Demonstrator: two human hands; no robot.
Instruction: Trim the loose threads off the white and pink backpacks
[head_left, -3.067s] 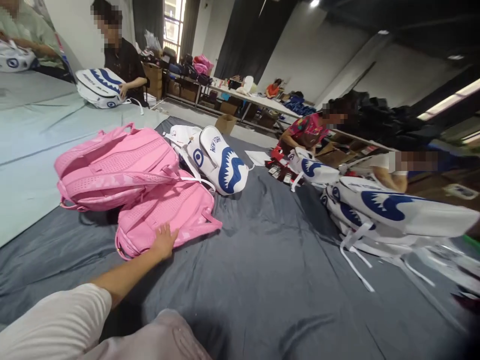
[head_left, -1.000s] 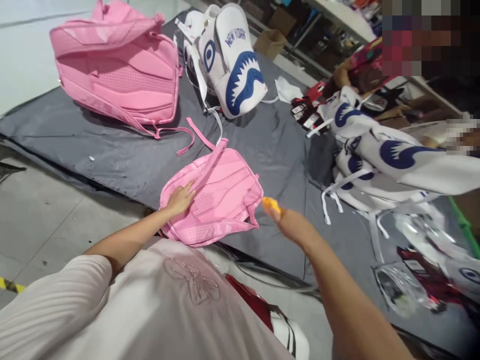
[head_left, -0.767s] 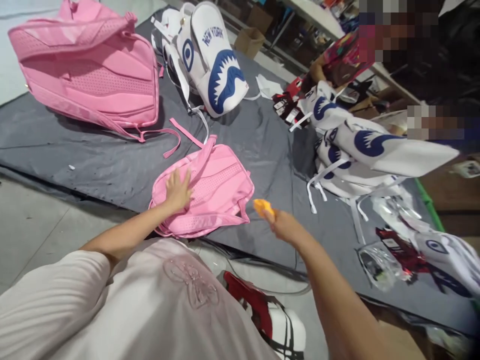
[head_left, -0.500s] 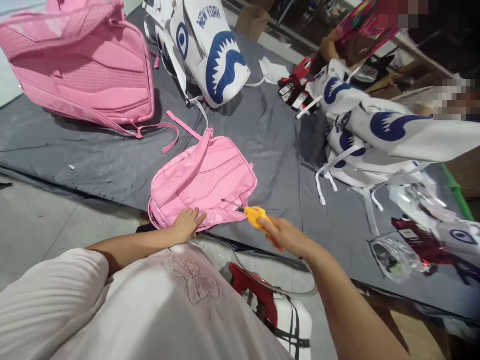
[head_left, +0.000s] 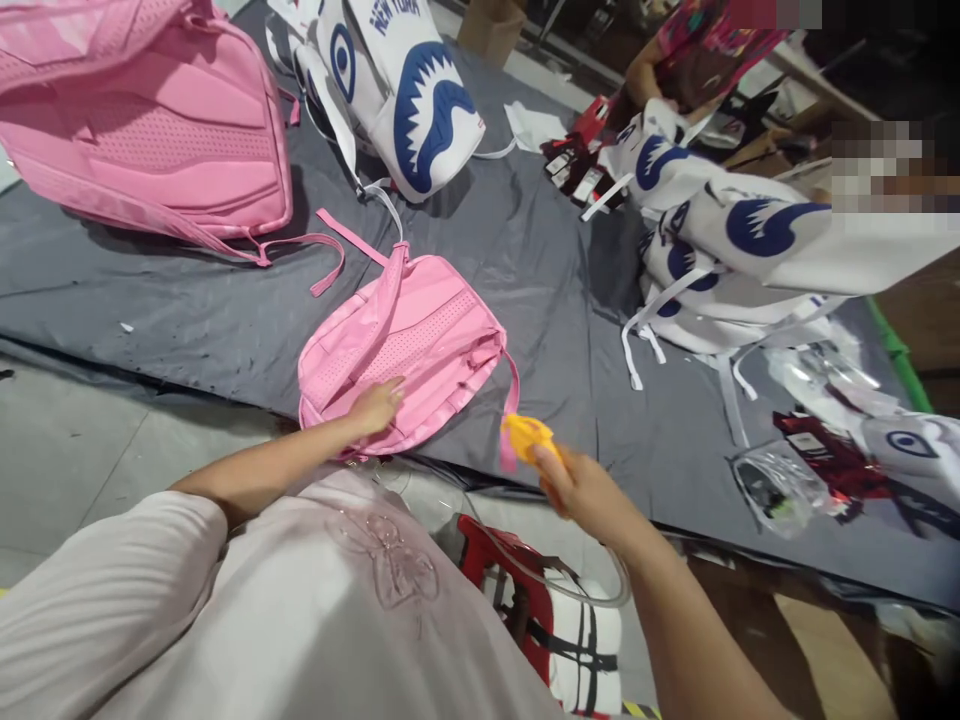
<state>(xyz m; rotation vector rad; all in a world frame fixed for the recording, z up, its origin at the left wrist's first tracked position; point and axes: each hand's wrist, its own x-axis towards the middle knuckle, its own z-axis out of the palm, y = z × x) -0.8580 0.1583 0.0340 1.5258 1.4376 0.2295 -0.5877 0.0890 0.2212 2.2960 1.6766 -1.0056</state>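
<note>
A small pink backpack (head_left: 450,300) lies flat near the table's front edge, its padded back panel and straps upward. On its lower strap rests my left hand (head_left: 377,408), fingers stretched over the fabric. To the right of the pack, my right hand (head_left: 581,485) is closed round a yellow-and-orange air blow gun (head_left: 529,438). A clear hose (head_left: 600,600) loops below this hand. One loose pink strap (head_left: 513,380) runs from the pack down to the front of the gun; whether it is caught there I cannot tell. The gun's thin nozzle is not distinguishable.
A larger pink backpack (head_left: 187,130) stands at the left. Behind is a white shark-face backpack (head_left: 435,120), with several more white packs (head_left: 720,230) piled right. Plastic bags (head_left: 787,490) and red tags lie there. A co-worker (head_left: 690,60) is across the grey-covered table (head_left: 187,320).
My left hand has shifted onto the pack's middle. The blow gun has moved slightly right and down, and the pink strap now stretches from the pack to it. The view has tilted slightly.
</note>
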